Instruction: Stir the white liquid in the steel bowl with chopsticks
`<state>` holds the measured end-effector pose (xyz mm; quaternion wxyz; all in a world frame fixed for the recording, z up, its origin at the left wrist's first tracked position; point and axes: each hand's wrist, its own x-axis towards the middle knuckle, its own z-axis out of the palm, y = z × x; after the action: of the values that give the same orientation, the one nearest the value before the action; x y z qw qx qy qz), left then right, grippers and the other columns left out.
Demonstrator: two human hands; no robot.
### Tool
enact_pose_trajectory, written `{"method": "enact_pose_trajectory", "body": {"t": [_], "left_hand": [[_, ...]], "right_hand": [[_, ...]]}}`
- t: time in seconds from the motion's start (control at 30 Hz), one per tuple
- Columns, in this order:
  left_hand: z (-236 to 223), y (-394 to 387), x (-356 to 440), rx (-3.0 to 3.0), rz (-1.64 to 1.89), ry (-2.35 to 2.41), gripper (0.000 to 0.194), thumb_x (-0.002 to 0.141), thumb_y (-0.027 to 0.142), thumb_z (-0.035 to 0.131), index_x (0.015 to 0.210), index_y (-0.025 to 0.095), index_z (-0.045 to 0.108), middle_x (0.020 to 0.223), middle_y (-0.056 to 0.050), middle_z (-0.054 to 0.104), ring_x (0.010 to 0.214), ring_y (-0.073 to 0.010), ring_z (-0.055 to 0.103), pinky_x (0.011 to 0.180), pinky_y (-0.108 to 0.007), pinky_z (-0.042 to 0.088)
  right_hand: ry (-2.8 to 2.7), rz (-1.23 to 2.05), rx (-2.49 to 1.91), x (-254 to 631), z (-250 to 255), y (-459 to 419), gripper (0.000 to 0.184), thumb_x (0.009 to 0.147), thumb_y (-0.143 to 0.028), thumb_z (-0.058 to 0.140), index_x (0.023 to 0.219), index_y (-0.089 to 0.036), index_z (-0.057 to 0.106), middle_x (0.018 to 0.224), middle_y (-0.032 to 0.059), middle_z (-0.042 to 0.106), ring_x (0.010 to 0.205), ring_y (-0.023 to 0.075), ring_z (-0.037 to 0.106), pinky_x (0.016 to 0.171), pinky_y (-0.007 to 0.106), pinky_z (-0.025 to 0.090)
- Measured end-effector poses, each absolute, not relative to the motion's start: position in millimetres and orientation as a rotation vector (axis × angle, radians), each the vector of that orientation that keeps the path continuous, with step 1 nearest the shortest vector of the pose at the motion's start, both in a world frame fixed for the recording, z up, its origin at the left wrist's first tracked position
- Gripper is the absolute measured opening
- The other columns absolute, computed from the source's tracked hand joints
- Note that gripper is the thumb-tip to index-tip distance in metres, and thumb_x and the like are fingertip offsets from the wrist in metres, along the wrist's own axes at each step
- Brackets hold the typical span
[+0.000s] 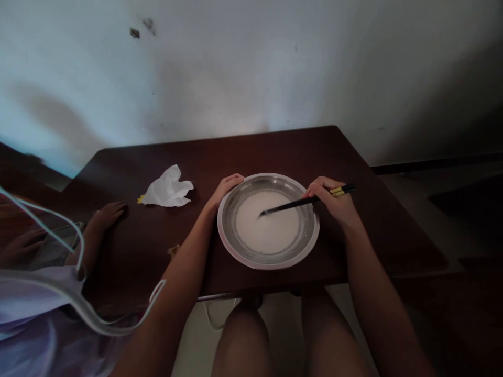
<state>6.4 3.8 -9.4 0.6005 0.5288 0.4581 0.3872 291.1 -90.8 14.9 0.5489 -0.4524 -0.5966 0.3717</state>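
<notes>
A round metal bowl (239,246) with white liquid (269,228) in it stands on a dark wooden table (275,152). My left hand (226,188) curls over the bowl's left rim and holds it. My right hand (332,196) is closed on a pair of black chopsticks with yellow bands (306,200). Their tips dip into the white liquid near the bowl's middle.
A crumpled white tissue (168,187) lies on the table to the left of the bowl. Another person's hand (107,214) rests at the table's left edge, with a white garment and clear tubing (74,293) below it. A pale wall stands right behind the table.
</notes>
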Motion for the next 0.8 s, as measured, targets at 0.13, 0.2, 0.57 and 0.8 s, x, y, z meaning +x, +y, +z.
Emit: {"method": "enact_pose_trajectory", "body": {"t": [0.13, 0.2, 0.57, 0.8], "left_hand": [[-6.7, 2.6, 7.2, 1.237, 0.881, 1.078, 0.023, 0.064, 0.037, 0.066, 0.068, 0.015, 0.058, 0.059, 0.003, 0.053, 0.054, -0.0087, 0.045, 0.052, -0.021, 0.034], [-5.8, 2.3, 7.3, 1.243, 0.879, 1.084, 0.023, 0.065, 0.037, 0.065, 0.068, 0.015, 0.058, 0.059, 0.003, 0.053, 0.054, -0.0089, 0.045, 0.053, -0.022, 0.035], [-10.6, 5.2, 5.9, 1.252, 0.890, 1.087, 0.026, 0.062, 0.040, 0.066, 0.068, 0.015, 0.059, 0.060, 0.002, 0.053, 0.054, -0.0089, 0.045, 0.052, -0.021, 0.034], [-9.1, 3.7, 6.3, 1.240, 0.881, 1.070, 0.025, 0.065, 0.039, 0.066, 0.069, 0.015, 0.059, 0.060, 0.002, 0.054, 0.055, -0.0087, 0.046, 0.053, -0.021, 0.035]], "right_hand": [[-1.295, 0.864, -1.036, 291.2, 14.7, -90.5, 0.034, 0.086, -0.032, 0.059, 0.055, -0.020, 0.056, 0.055, -0.0027, 0.061, 0.056, 0.0109, 0.060, 0.062, 0.026, 0.046], [-1.378, 0.917, -1.026, 291.0, 15.0, -90.7, 0.032, 0.086, -0.032, 0.059, 0.056, -0.020, 0.057, 0.057, -0.0019, 0.063, 0.058, 0.0119, 0.061, 0.063, 0.027, 0.047], [-1.459, 0.878, -1.068, 292.0, 17.5, -92.2, 0.027, 0.085, -0.029, 0.061, 0.059, -0.020, 0.060, 0.065, -0.0004, 0.068, 0.064, 0.0131, 0.064, 0.066, 0.027, 0.048], [-1.432, 0.925, -1.048, 291.6, 16.2, -92.0, 0.030, 0.086, -0.030, 0.060, 0.057, -0.020, 0.059, 0.061, -0.0014, 0.065, 0.062, 0.0120, 0.061, 0.065, 0.027, 0.046]]}}
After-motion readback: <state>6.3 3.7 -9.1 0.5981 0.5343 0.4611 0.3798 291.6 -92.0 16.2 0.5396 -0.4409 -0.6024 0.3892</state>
